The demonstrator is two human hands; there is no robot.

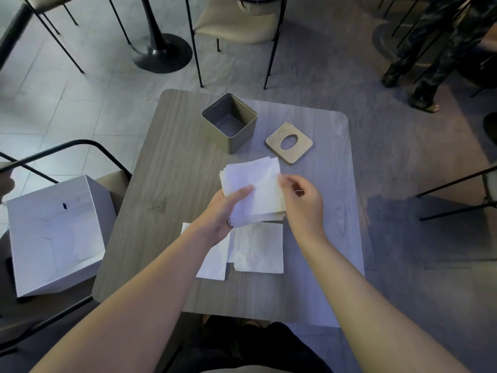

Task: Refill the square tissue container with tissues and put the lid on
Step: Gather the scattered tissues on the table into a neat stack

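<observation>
The square olive tissue container point(233, 140) stands open and empty at the far middle of the wooden table point(166, 184). Its wooden lid point(298, 149) with an oval hole lies flat to the right of it. A stack of white tissues point(255, 192) is held above the table's middle. My left hand point(224, 211) grips the stack from its left side, thumb on top. My right hand point(304, 200) pinches the stack's right edge. Two loose tissues point(258, 249) lie flat on the table under and just behind my hands.
An open white box point(56, 235) sits on a chair at the table's left. Black-framed chairs point(236, 25) stand beyond the table, and a black table base point(161, 53) is further back left. A person's legs point(430, 49) are at the far right.
</observation>
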